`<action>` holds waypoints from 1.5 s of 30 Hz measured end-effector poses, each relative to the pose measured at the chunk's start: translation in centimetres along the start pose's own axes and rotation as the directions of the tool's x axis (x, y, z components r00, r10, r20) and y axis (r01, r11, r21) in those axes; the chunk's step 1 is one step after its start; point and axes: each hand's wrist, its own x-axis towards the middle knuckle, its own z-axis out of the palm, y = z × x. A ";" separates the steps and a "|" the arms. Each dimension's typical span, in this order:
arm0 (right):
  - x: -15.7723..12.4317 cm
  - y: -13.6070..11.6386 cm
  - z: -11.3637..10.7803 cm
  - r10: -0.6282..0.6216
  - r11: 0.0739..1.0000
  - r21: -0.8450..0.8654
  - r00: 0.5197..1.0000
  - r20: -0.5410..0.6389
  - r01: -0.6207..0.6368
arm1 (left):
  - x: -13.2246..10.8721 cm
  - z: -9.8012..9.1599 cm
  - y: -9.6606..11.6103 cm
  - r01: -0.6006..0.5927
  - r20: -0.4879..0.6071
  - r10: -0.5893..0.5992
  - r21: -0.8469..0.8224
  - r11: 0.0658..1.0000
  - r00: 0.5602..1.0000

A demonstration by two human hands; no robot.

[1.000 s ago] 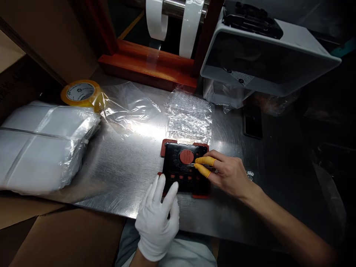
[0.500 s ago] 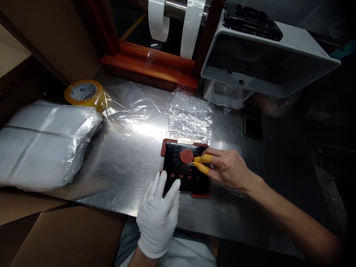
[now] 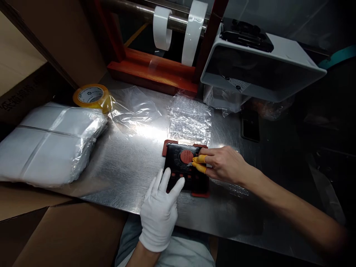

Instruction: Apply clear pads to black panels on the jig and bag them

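Observation:
A black panel (image 3: 178, 168) with a round red dial (image 3: 186, 156) and small red buttons lies on a metal table (image 3: 125, 167), on a red base. My left hand (image 3: 161, 207), in a white glove, rests flat with fingers spread on the panel's near left corner. My right hand (image 3: 222, 165) wears orange finger cots on thumb and forefinger. They pinch a thin metal tool whose tip touches the panel just below the dial.
Bubble-wrap bag (image 3: 190, 120) and clear plastic bag (image 3: 133, 107) lie behind the panel. A bundle of white bags (image 3: 47, 144) and yellow tape roll (image 3: 91, 95) sit left. A white machine (image 3: 258, 63), tape rolls on a bar (image 3: 178, 29), a phone (image 3: 250, 129), cardboard boxes (image 3: 63, 233) surround.
The view has shifted slightly. My right hand has moved a little left along the panel with the tool. My left hand stays on the panel's corner.

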 end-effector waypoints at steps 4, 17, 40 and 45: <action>0.0 0.3 0.3 0.059 0.983 0.174 0.998 0.011 -0.060 | 0.1 0.0 0.0 -0.007 -0.014 0.007 -0.005 1.000 1.000; -1.8 -0.8 2.2 0.199 0.969 0.188 0.959 -0.200 -0.162 | 0.0 0.1 -0.2 -0.011 -0.007 0.011 0.015 1.000 1.000; -2.0 -1.6 2.6 0.177 0.984 0.028 0.962 -0.210 -0.175 | -0.1 0.1 -0.2 0.014 0.035 -0.014 0.000 1.000 0.999; -1.0 -1.2 1.4 0.127 0.992 0.006 0.985 -0.117 -0.127 | 0.0 0.0 -0.1 0.009 0.019 -0.009 0.004 1.000 1.000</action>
